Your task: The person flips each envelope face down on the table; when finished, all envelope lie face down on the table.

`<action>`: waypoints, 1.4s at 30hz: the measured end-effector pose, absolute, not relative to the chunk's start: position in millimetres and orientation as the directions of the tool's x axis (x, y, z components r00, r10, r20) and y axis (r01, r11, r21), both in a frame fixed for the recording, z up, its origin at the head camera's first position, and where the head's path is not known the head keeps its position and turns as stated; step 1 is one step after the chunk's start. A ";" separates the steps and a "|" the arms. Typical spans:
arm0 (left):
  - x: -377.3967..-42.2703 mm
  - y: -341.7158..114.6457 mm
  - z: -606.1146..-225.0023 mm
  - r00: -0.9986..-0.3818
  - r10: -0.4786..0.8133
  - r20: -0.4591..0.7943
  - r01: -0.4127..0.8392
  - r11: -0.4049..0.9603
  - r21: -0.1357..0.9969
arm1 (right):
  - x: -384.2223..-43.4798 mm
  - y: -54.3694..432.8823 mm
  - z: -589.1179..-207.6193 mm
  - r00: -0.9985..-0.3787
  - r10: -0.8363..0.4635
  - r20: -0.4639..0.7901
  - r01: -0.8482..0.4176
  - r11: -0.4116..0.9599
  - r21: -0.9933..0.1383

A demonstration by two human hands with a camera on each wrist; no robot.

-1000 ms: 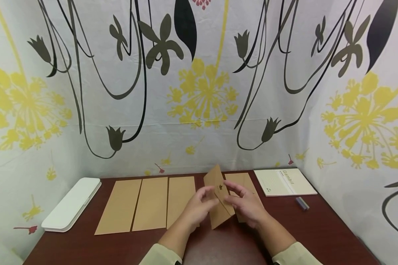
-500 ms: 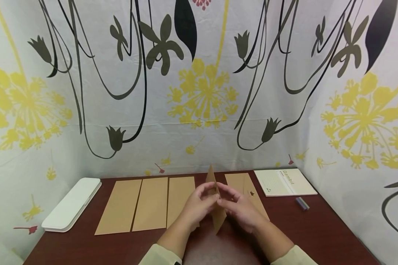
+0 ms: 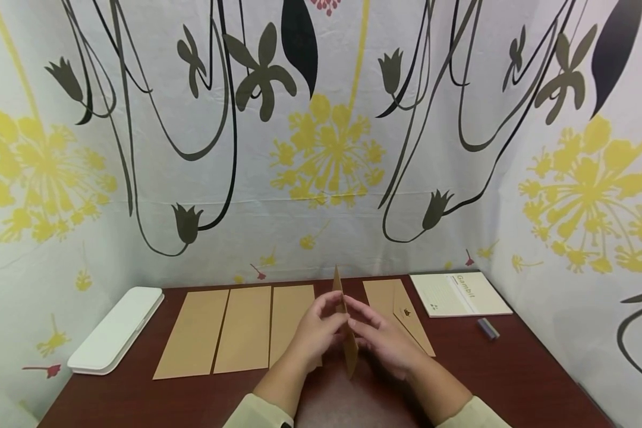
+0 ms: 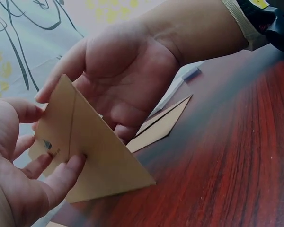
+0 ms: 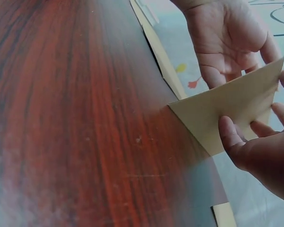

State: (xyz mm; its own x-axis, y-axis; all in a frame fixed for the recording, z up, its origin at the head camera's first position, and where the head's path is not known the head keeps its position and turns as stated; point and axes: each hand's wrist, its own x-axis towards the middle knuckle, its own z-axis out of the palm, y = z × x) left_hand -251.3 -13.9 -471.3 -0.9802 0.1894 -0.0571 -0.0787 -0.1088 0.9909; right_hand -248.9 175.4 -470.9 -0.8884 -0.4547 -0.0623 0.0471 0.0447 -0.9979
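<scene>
A brown kraft envelope (image 3: pixel 350 353) stands on edge between my two hands, seen nearly edge-on in the head view. My left hand (image 3: pixel 318 333) grips it from the left, its thumb (image 4: pixel 75 163) and fingertips on the side with the flap and a small dark crown mark. From the right, my right hand (image 3: pixel 387 342) holds the plain side, with its thumb (image 5: pixel 228 130) against the paper. Beyond the right hand lies another envelope (image 3: pixel 387 297), flap side up with the crown mark showing.
Left of the hands, three brown envelopes (image 3: pixel 192 333) lie in a row, plain side up. A white case (image 3: pixel 115 330) sits at the table's left edge. At right are a "Gambit" notepad (image 3: pixel 438 291) and a small grey-purple block (image 3: pixel 488 329). Patterned cloth hangs behind.
The envelope has turned from showing its flap side to nearly edge-on and shifted slightly left. My right hand has moved left with it, uncovering more of the envelope lying at right.
</scene>
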 end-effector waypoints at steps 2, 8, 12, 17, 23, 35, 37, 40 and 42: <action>-252.1 -14.8 -471.8 -0.980 0.187 -0.064 -0.089 -0.129 0.988 | -250.8 175.1 -472.6 -0.883 -0.465 -0.067 0.059 0.032 -0.998; -254.3 -17.4 -473.5 -0.981 0.182 -0.061 -0.091 -0.161 0.983 | -257.2 178.8 -479.9 -0.872 -0.471 -0.135 0.143 0.018 -0.990; -256.3 -20.8 -475.6 -0.990 0.137 -0.038 -0.058 -0.140 0.988 | -262.7 183.6 -483.0 -0.879 -0.450 -0.155 0.176 -0.003 -0.984; -259.4 -25.6 -481.1 -0.997 0.066 -0.028 -0.036 -0.117 0.993 | -267.5 189.4 -484.9 -0.897 -0.412 -0.160 0.181 -0.012 -0.983; -261.0 -29.2 -487.4 -0.999 0.022 -0.040 -0.041 -0.074 0.996 | -268.9 192.9 -485.4 -0.911 -0.383 -0.155 0.174 -0.016 -0.985; -262.8 -33.1 -493.3 -0.998 -0.009 -0.064 -0.064 0.074 0.995 | -269.1 197.8 -484.5 -0.926 -0.349 -0.144 0.166 -0.034 -0.986; -263.0 -33.1 -493.8 -0.998 -0.008 -0.068 -0.069 0.100 0.993 | -270.3 199.3 -484.9 -0.929 -0.342 -0.140 0.162 -0.036 -0.986; -263.1 -32.9 -493.4 -0.998 0.004 -0.069 -0.068 0.134 0.989 | -271.9 201.3 -485.0 -0.933 -0.331 -0.142 0.167 -0.047 -0.985; -262.9 -32.5 -491.9 -0.998 0.015 -0.068 -0.065 0.149 0.987 | -272.7 202.3 -485.4 -0.934 -0.331 -0.136 0.162 -0.053 -0.985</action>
